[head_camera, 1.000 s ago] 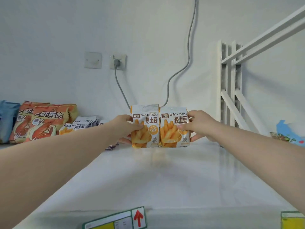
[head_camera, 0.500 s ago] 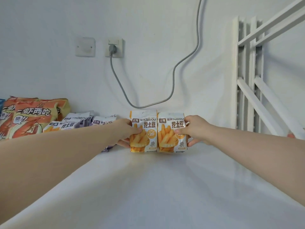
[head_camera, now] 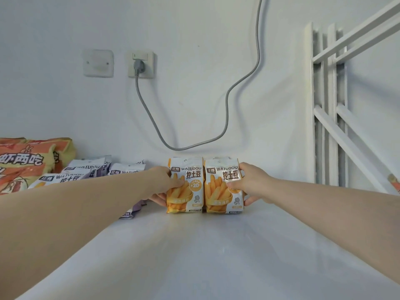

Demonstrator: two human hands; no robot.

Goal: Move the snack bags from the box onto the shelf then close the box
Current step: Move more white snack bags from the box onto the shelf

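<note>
White shelf board [head_camera: 194,256] against a plain wall: left hand [head_camera: 162,182] pinches the left orange-and-white foil snack bag [head_camera: 188,204], right hand [head_camera: 253,182] the matching right bag [head_camera: 218,200], both upright, touching between the grips, probably for neat alignment.

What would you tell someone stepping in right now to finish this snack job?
Hands: the left hand grips the left fries bag; the right hand grips the right fries bag.
Both bags stand upright, side by side and touching, on the white shelf near the wall.
Done: purple-white bags and orange shrimp bags lie on the shelf to the left.
Left: let go of both bags, check the box, which is out of view, for more, then close it.
</note>
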